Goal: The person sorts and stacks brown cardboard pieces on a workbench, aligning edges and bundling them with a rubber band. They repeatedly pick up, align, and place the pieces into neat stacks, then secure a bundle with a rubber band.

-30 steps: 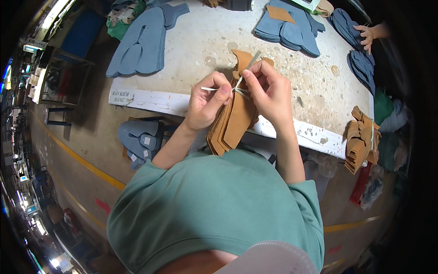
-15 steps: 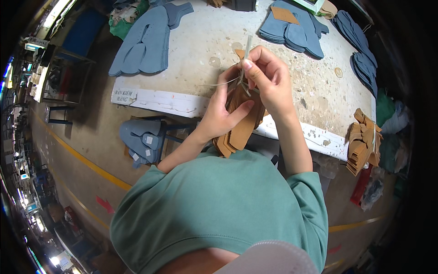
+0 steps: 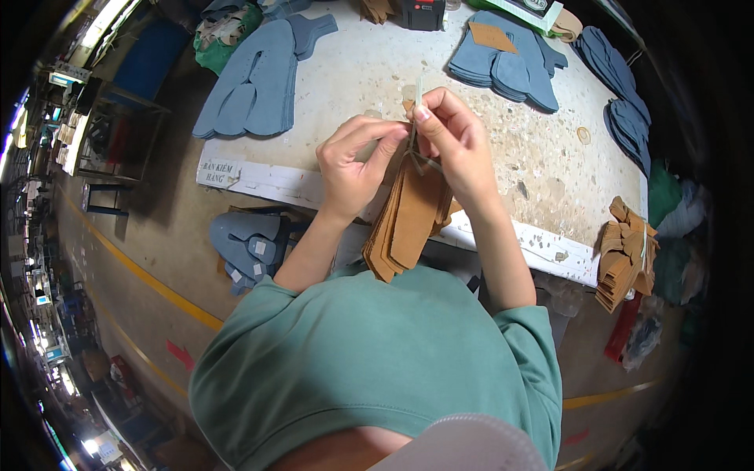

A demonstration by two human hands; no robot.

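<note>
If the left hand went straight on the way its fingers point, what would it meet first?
Likely the pale tie, with the right hand just beyond; exact depth is unclear.

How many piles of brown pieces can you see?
3: the first pile by the right hand, the second pile at the near right corner of the table, the third pile at its far side, partly cut off. More may be hidden.

Left grip (image 3: pixel 349 169) and right grip (image 3: pixel 465 157), close together, pinch a pale tie (image 3: pixel 419 89) above a tan stack (image 3: pixel 416 212) at the near edge of the surface (image 3: pixel 345 86); blue-grey pieces (image 3: pixel 271 86) lie at left, a tan bundle (image 3: pixel 623 255) at the right corner.
</note>
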